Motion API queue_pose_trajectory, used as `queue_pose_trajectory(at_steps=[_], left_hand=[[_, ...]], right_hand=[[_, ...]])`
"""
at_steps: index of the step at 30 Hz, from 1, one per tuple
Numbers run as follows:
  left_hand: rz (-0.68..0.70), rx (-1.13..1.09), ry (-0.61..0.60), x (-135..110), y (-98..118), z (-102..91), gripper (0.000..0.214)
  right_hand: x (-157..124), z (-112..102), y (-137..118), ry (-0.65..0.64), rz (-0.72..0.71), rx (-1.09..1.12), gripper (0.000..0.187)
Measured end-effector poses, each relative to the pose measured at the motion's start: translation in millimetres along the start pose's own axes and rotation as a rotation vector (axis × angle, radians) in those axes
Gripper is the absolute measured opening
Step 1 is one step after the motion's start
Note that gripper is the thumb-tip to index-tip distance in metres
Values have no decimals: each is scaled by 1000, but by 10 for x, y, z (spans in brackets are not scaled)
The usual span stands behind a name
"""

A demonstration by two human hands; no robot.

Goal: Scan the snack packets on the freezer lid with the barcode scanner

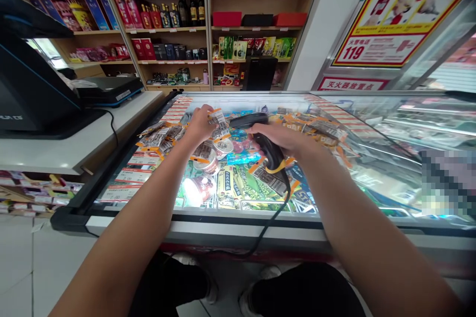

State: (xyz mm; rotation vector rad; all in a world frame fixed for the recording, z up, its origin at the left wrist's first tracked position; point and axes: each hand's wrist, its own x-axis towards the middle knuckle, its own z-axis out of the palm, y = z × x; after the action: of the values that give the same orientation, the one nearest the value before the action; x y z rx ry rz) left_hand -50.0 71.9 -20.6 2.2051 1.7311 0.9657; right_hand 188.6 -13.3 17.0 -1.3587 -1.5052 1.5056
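My left hand [201,125] pinches a small clear snack packet [220,124] with orange edges and a printed label. Facing that packet from the right is a black barcode scanner [273,151] with a yellow-tipped handle, and my right hand [273,137] is wrapped round its grip. Its black cable [273,215] hangs over the freezer's front edge. More orange-edged packets lie in a pile [159,137] on the glass at the left, and another pile [316,126] is on the right. Beneath the hands, ice cream cups [206,163] and green bags [247,183] show inside the chest freezer [245,228].
A counter [122,114] at the left carries a black scale [107,90] and a dark checkout machine [33,74]. Shelves [167,29] of boxes and bottles stand behind the freezer. A sliding glass lid [390,158] covers its right side.
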Motion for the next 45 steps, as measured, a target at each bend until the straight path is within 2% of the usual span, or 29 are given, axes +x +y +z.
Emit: queue_pose_trajectory(at_steps=[5,11,14,17,20,22,26,30,32,35,39,45], left_hand=[[6,11,-9,34,-70,-10,47],[-27,103,-69,1,-18,-72,52],[-117,292,-134,-60,-6,-174,51],[-190,539,-115,-145,2,-253,44],[-79,649,-62,-195,53,-230,43],[22,603,-115,-184,127,-137,48],[189,379,-380,-88,319,181,65],[350,393,-533,-55,437,402,67],[350,431,-594,-99,447,382,67],[331,429,-653,-192,404,225,69],[292,376,-655,-248,292,23,67],[246,371,-662,-235,225,-14,69]], right_hand=[[35,27,45,-10,11,-126,29],[56,13,49,13,23,-70,28],[67,21,38,123,7,-19,23],[90,36,26,267,-25,37,19],[126,48,29,328,-62,91,17],[147,60,37,337,-99,123,16],[164,101,53,343,-160,162,14],[160,94,69,326,-101,114,17],[145,70,67,317,-39,33,20],[108,39,47,301,9,-115,23],[83,18,47,234,27,-220,30],[108,0,92,199,22,-249,33]])
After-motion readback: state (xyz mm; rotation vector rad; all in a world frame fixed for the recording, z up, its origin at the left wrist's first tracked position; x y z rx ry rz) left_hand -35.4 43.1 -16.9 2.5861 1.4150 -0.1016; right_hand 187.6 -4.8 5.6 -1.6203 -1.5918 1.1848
